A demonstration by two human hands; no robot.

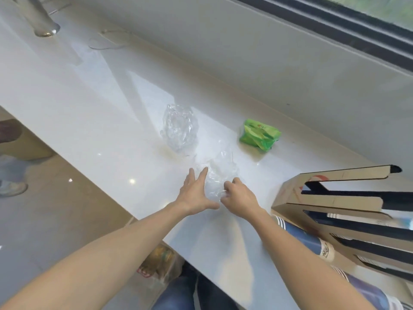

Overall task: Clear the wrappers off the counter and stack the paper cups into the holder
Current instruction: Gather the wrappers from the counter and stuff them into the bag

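A crumpled clear plastic wrapper lies on the white counter between my two hands. My left hand rests flat beside its left edge, fingers spread and touching it. My right hand pinches the wrapper's near right edge. A second, larger clear wrapper stands crumpled farther back. A green wrapper lies to the right near the wall. Blue-and-white paper cups lie stacked on their side under the cardboard holder at the right.
A plastic bag with rubbish hangs below the counter's near edge by my legs. A metal stand foot sits at the far left of the counter. Someone's shoes are on the floor at left. A window frame runs above the wall.
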